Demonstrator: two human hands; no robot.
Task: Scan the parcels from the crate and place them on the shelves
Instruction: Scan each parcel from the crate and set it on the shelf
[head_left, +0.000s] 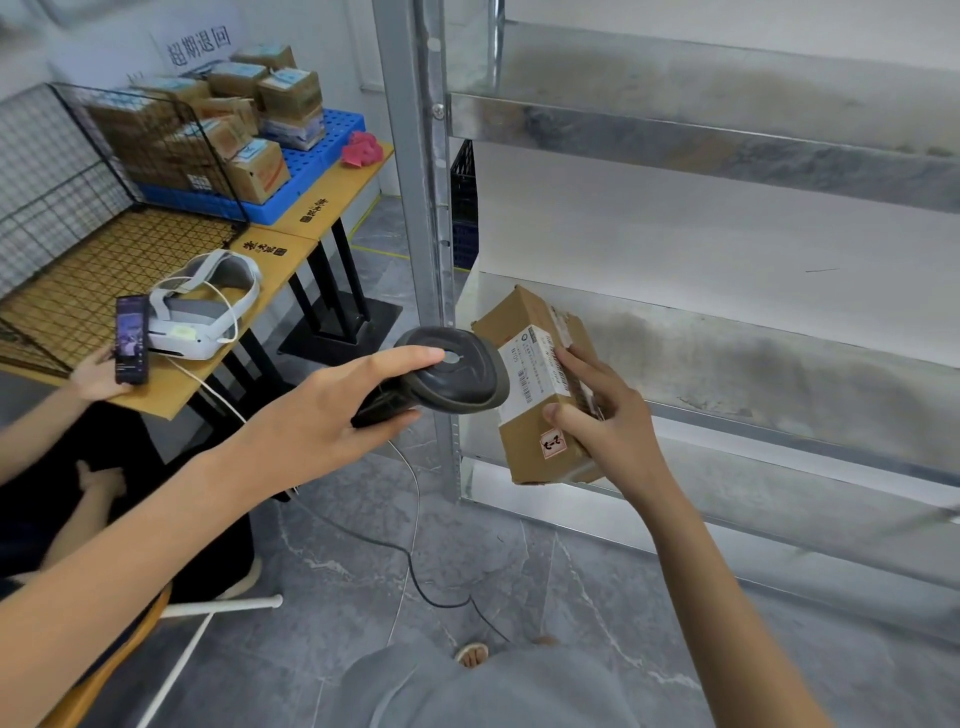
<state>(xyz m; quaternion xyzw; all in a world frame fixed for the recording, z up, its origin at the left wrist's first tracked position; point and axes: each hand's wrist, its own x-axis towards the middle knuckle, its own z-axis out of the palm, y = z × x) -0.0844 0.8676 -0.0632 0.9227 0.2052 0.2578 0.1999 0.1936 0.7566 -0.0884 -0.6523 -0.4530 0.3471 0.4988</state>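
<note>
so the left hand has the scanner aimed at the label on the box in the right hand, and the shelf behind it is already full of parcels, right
Not quite. The head view shows the left hand holding the scanner at the label on the box in the right hand, but the shelf behind it is bare, with no parcels on it. The rest is right.

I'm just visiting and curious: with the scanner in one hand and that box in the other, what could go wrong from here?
The right hand holds the parcel only by one side, in the air in front of the shelf, so it might slip. The scanner in the left hand is very close to the label and may misread. Its cable trails on the floor near the feet, a possible trip hazard.
</note>
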